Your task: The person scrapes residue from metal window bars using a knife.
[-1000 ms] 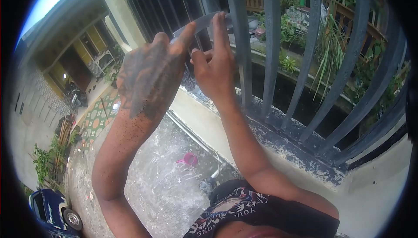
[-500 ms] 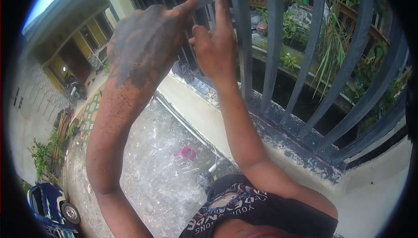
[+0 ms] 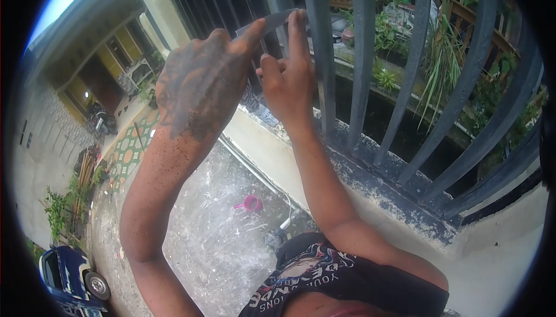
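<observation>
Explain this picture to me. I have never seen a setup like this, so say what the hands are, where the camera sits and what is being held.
There is no machine here, only a person working with two bare hands. The single picture comes from a camera worn on the person's head, looking forward and down, and its wide lens curves the edges.

The left hand, dusted with dark grit, and the right hand are raised together. Between their fingertips they hold a thin grey strip, close to a dark fence bar. Whether it touches the bar cannot be told.

The bars rise from a pale ledge. Lower down is concrete ground with a pink scoop and a white pipe. A blue car stands at the lower left.
</observation>
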The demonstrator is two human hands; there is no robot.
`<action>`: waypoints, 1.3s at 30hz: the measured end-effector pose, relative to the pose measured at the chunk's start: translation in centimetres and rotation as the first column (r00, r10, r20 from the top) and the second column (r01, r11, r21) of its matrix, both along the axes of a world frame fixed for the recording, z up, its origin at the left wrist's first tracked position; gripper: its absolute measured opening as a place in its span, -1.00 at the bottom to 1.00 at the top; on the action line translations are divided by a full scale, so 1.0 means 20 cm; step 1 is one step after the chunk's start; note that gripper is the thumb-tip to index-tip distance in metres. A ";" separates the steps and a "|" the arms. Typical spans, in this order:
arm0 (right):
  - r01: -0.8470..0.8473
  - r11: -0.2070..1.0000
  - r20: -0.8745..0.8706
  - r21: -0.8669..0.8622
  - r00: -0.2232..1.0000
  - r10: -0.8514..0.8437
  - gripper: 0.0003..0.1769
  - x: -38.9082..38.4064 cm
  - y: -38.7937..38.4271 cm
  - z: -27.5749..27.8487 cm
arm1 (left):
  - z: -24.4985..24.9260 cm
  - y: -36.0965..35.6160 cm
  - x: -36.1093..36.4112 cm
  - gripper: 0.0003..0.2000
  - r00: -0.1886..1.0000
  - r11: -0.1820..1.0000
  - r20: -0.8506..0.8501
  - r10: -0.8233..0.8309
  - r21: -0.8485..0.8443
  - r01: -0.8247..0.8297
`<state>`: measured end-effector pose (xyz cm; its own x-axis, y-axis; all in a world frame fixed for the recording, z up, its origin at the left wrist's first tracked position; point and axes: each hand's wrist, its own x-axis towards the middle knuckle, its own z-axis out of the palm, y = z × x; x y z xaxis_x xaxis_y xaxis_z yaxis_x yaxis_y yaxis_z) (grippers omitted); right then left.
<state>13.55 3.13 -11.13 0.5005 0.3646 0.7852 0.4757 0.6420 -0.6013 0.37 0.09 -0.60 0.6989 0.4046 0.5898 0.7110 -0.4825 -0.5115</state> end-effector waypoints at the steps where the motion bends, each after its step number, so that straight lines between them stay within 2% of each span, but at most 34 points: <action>1: 0.069 0.997 0.058 -0.036 0.996 -0.067 -0.05 0.00 0.00 -0.04 | -0.03 0.00 -0.02 -0.57 1.000 0.999 -0.001 -0.019 0.034 0.019; 4: 0.079 0.997 0.060 0.003 0.995 -0.079 -0.04 -0.03 -0.03 -0.04 | -0.07 0.01 -0.02 -0.57 0.999 0.995 -0.001 -0.041 0.088 0.041; 5: 0.003 0.999 -0.010 -0.048 1.000 -0.003 -0.02 -0.03 -0.03 -0.02 | -0.05 0.03 -0.02 -0.56 0.998 0.994 0.005 -0.057 0.088 0.057; 6: 0.001 0.998 -0.010 -0.058 1.000 -0.001 -0.02 -0.01 -0.01 0.01 | -0.02 0.03 -0.02 -0.56 0.997 0.994 0.013 -0.071 0.085 0.070; 8: 0.015 0.999 0.031 0.031 0.999 -0.016 0.00 0.01 0.02 0.05 | 0.01 0.02 -0.02 -0.55 0.997 0.994 0.014 -0.078 0.073 0.077; 9: 0.050 0.998 0.062 0.028 0.997 -0.052 0.00 0.01 0.02 0.04 | 0.00 0.02 -0.02 -0.56 0.997 0.994 0.015 -0.074 0.080 0.073; 12: 0.017 1.000 0.055 -0.018 0.998 -0.016 -0.01 -0.02 -0.02 -0.08 | -0.06 -0.03 -0.04 -0.50 0.999 0.998 0.003 -0.035 0.043 0.035; 14: 0.000 0.999 0.045 -0.037 0.999 0.002 -0.04 -0.03 -0.07 -0.11 | -0.14 -0.05 -0.06 -0.52 0.998 0.995 -0.055 -0.027 0.099 0.033; 15: -0.027 1.000 0.055 0.015 0.998 0.026 -0.07 -0.02 -0.06 -0.13 | -0.18 -0.05 -0.06 -0.46 0.997 0.983 -0.074 -0.022 0.181 0.035; 16: -0.056 0.996 0.068 0.064 0.996 0.052 -0.09 -0.02 -0.05 -0.16 | -0.22 -0.06 -0.06 -0.46 0.997 0.983 -0.071 -0.020 0.182 0.032; 17: -0.129 0.988 -0.016 0.085 0.991 0.131 -0.14 -0.03 -0.02 -0.18 | -0.25 -0.07 -0.05 -0.44 0.998 0.975 -0.065 0.012 0.222 0.003; 20: -0.188 0.977 -0.106 0.104 0.974 0.199 -0.18 -0.03 -0.02 -0.20 | -0.32 -0.08 -0.03 -0.39 0.998 0.950 -0.049 0.045 0.312 -0.028; 21: -0.042 0.983 0.010 0.178 0.999 0.041 -0.22 -0.03 0.00 -0.19 | -0.33 -0.07 -0.02 -0.40 0.999 0.957 -0.020 0.027 0.288 -0.020; 22: -0.045 0.983 0.009 0.178 0.999 0.044 -0.22 -0.03 -0.01 -0.19 | -0.35 -0.07 -0.01 -0.40 1.000 0.965 0.008 0.008 0.264 -0.010; 24: -0.044 0.997 -0.029 0.068 0.998 0.046 -0.25 -0.03 -0.05 -0.20 | -0.39 -0.06 0.00 -0.41 0.999 0.975 0.030 0.013 0.220 -0.020; 27: -0.112 0.991 -0.093 0.068 0.989 0.118 -0.26 -0.04 -0.02 -0.20 | -0.44 -0.02 0.03 -0.41 0.991 0.981 0.120 -0.065 0.189 0.042; 29: -0.136 0.988 -0.124 0.066 0.982 0.144 -0.25 -0.05 -0.03 -0.20 | -0.45 -0.01 0.03 -0.47 0.951 0.982 0.288 -0.111 -0.116 0.149; 30: -0.162 0.985 -0.153 0.065 0.973 0.170 -0.25 -0.05 -0.04 -0.20 | -0.45 0.00 0.04 -0.47 0.951 0.982 0.289 -0.108 -0.115 0.147; 32: -0.171 0.983 -0.157 0.069 0.971 0.180 -0.23 -0.05 -0.02 -0.20 | -0.45 0.02 0.04 -0.56 0.866 0.886 0.488 -0.110 -0.346 0.307; 33: -0.177 0.982 -0.162 0.072 0.969 0.187 -0.22 -0.04 -0.01 -0.21 | -0.43 0.02 0.03 -0.65 0.820 0.851 0.534 -0.207 -0.315 0.420; 34: -0.179 0.981 -0.165 0.071 0.968 0.188 -0.22 -0.04 0.00 -0.22 | -0.43 0.05 0.02 -0.65 0.822 0.852 0.532 -0.205 -0.317 0.417; 36: -0.058 0.995 -0.091 0.085 0.994 0.066 -0.19 -0.04 0.01 -0.22 | -0.43 0.11 -0.02 -0.63 0.777 0.696 0.594 -0.207 -0.469 0.544; 37: -0.060 0.995 -0.096 0.084 0.993 0.068 -0.19 -0.05 0.01 -0.21 | -0.42 0.13 -0.02 -0.64 0.750 0.599 0.652 -0.116 -0.556 0.576; 38: -0.073 0.994 -0.133 0.081 0.988 0.083 -0.18 -0.06 0.01 -0.21 | -0.42 0.13 -0.02 -0.64 0.752 0.600 0.649 -0.115 -0.558 0.573; 39: -0.087 0.993 -0.170 0.077 0.981 0.099 -0.17 -0.07 0.00 -0.19 | -0.41 0.12 -0.03 -0.60 0.737 0.507 0.675 -0.030 -0.625 0.594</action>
